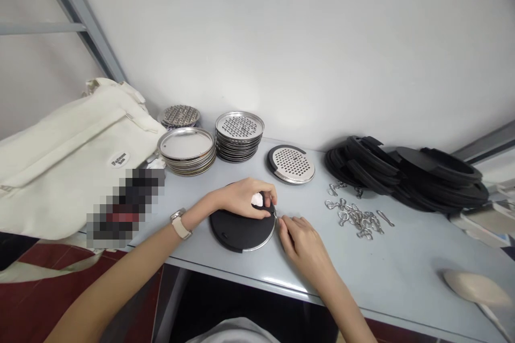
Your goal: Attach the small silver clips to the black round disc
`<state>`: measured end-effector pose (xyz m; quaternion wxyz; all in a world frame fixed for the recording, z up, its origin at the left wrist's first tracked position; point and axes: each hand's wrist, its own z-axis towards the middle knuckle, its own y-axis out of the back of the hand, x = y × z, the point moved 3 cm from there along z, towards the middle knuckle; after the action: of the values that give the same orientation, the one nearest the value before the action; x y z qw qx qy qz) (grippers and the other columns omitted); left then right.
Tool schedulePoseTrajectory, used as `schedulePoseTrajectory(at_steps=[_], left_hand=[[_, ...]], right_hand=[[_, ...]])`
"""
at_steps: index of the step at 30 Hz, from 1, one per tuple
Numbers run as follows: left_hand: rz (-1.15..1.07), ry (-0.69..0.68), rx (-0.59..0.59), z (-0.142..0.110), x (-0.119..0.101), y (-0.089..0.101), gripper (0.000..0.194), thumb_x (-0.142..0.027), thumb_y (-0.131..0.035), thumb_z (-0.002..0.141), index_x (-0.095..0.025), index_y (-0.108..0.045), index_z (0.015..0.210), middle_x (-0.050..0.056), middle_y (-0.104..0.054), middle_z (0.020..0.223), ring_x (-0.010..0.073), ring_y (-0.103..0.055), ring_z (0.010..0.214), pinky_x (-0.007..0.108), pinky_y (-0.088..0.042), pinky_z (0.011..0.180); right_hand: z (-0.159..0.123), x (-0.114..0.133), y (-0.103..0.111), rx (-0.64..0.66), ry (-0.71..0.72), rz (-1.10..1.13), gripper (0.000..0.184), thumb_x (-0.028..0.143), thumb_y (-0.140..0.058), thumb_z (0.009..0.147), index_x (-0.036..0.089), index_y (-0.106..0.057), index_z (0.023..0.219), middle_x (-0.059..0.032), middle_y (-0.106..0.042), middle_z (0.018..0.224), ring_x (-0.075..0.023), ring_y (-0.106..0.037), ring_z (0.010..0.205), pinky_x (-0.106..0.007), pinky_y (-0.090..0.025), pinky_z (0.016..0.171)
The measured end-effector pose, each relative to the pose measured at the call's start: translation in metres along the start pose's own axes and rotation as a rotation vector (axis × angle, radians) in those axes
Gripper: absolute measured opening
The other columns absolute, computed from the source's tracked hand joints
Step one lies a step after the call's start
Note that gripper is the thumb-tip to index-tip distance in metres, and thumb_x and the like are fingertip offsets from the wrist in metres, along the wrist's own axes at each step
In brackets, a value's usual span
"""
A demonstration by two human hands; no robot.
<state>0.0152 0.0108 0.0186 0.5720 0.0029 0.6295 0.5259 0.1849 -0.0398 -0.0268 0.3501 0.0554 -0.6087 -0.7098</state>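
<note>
In front of me a black round disc [241,228] lies flat on the table, with a thin silver rim showing along its lower right edge. My left hand [245,198], a watch on its wrist, rests over the disc's upper part, its thumb and fingers curled around the right edge. Something white [257,200] shows between those fingers. At the same edge my right hand [300,236] has its fingers pinched by a small shiny metal piece, which looks like a clip and is mostly hidden. To the right lies a loose pile of metal ring clips [358,217].
Behind the hands stand a stack of plain metal discs [186,144], a stack of grater discs [240,127] and a grater disc in a black holder [292,164]. Black round holders [402,171] are heaped at right. A white bag [80,161] lies left; a beige object [477,286] sits lower right.
</note>
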Motion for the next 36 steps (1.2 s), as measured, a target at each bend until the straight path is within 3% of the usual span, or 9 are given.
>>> schedulePoseTrajectory(at_steps=[6,12,17,36], left_hand=[[-0.078,-0.006,0.062,0.0009,-0.0002,-0.0103,0.034,-0.017,-0.068,0.068,-0.017,-0.057,0.1,0.0,-0.065,0.081,0.0102,-0.06,0.077,0.02,-0.044,0.074],[-0.056,-0.039,-0.012,0.0023,-0.0022,-0.0079,0.046,-0.02,-0.071,0.063,-0.017,-0.054,0.105,0.003,-0.064,0.095,0.0152,-0.059,0.09,0.025,-0.044,0.082],[-0.121,-0.064,0.031,0.0027,-0.0068,-0.0069,0.04,-0.015,-0.067,0.067,-0.018,-0.058,0.105,0.005,-0.064,0.105,0.0162,-0.059,0.097,0.027,-0.044,0.088],[-0.195,-0.041,0.06,0.0024,-0.004,-0.0107,0.032,-0.01,-0.064,0.066,-0.017,-0.065,0.097,0.003,-0.068,0.093,0.0134,-0.062,0.086,0.022,-0.047,0.081]], right_hand=[[-0.0004,-0.0012,-0.0006,-0.014,-0.012,-0.003,0.031,0.027,-0.03,0.096,0.02,-0.046,0.07,-0.0006,-0.051,0.061,-0.0151,-0.047,0.059,-0.028,-0.036,0.063],[-0.0003,0.0,-0.0001,0.001,0.035,0.0,0.029,0.025,-0.031,0.095,0.02,-0.046,0.071,-0.0001,-0.05,0.061,-0.0145,-0.047,0.059,-0.028,-0.036,0.064],[-0.0004,0.0007,0.0004,0.002,0.054,-0.005,0.029,0.024,-0.031,0.095,0.02,-0.046,0.07,-0.0006,-0.052,0.062,-0.015,-0.049,0.06,-0.03,-0.037,0.065],[-0.0004,0.0014,0.0017,-0.004,0.053,-0.011,0.03,0.025,-0.032,0.095,0.019,-0.05,0.072,-0.0022,-0.054,0.063,-0.0156,-0.051,0.06,-0.03,-0.039,0.066]])
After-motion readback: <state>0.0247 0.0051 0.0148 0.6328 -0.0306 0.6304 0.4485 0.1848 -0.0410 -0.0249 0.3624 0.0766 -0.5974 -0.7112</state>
